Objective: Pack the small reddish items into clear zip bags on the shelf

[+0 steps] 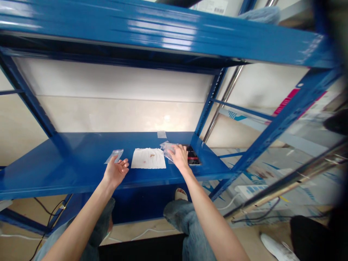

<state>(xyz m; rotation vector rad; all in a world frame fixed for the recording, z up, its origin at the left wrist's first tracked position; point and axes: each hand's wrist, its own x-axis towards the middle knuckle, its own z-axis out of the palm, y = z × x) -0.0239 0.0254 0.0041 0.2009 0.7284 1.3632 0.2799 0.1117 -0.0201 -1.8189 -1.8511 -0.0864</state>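
Note:
On the blue shelf board my right hand [179, 155] reaches over a pile of small clear plastic bags [168, 149], its fingers pinching one. My left hand [116, 172] is turned palm up with loosely curled fingers and nothing visible in the palm. Just beyond its thumb is another clear zip bag [115, 154]; whether they touch I cannot tell. Between the hands a white sheet [141, 158] of paper or cloth lies flat. It bears a small brownish piece [152, 155] and a tiny reddish speck [144, 162].
Beside my right hand lies a dark, glossy flat packet [193, 156] with red on it. A small whitish bag [161, 134] sits at the board's back edge. A blue shelf beam [163, 29] crosses overhead, and a blue upright [261, 134] stands at the right.

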